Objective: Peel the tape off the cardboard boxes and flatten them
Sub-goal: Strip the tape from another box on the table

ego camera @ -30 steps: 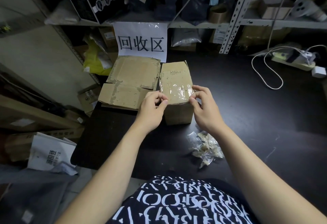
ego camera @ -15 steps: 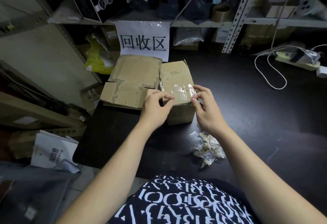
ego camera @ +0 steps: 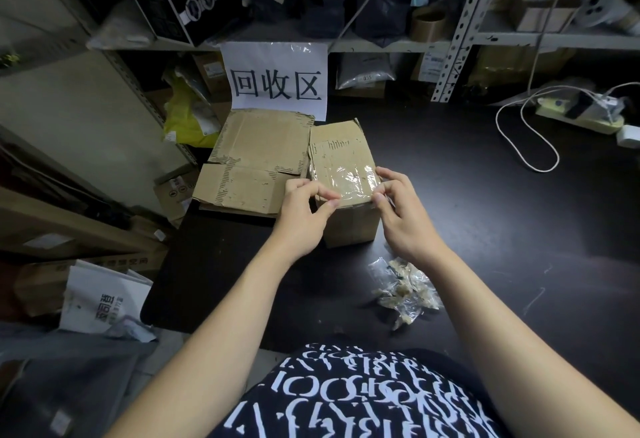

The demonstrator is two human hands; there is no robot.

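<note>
**At the box's near top edge: both hands on the tape patch, left one at its corner**

Left hand (ego camera: pixel 304 209): thumb and forefinger pressed tip to tip, pinching at the near-left corner of the clear tape (ego camera: pixel 346 178). The other fingers are curled under. Cannot tell whether a free end is lifted or the tips are only working at the edge.

Right hand (ego camera: pixel 401 216): forefinger bent onto the top's right edge, thumb on the near-right corner, so it grips the box (ego camera: pixel 349 226) there. The other fingers are loosely curled beside the right wall.

Key relation: the tape lies between the two hands, directly right of the left fingertips and left of the right ones. The glossy patch covers the near half of the top from side to side. The far half is bare cardboard with printed marks. The box stands upright on the dark table (ego camera: pixel 519 230), its long axis running away from the person. Both hands are equally near, but only the left is on a tape edge.

Judgement: the step in hand is starting the peel. The pull would likely run from the left corner rightward, or away along the box, with the right hand bracing. If that brace is weak, the box could slide or tip.

Outward: flattened cardboard (ego camera: pixel 256 160) lies on the box's left side, touching it. A wad of peeled tape (ego camera: pixel 405 290) sits on the table nearer the person, apart from the box. One box is flat; this one is not yet stripped.
</note>
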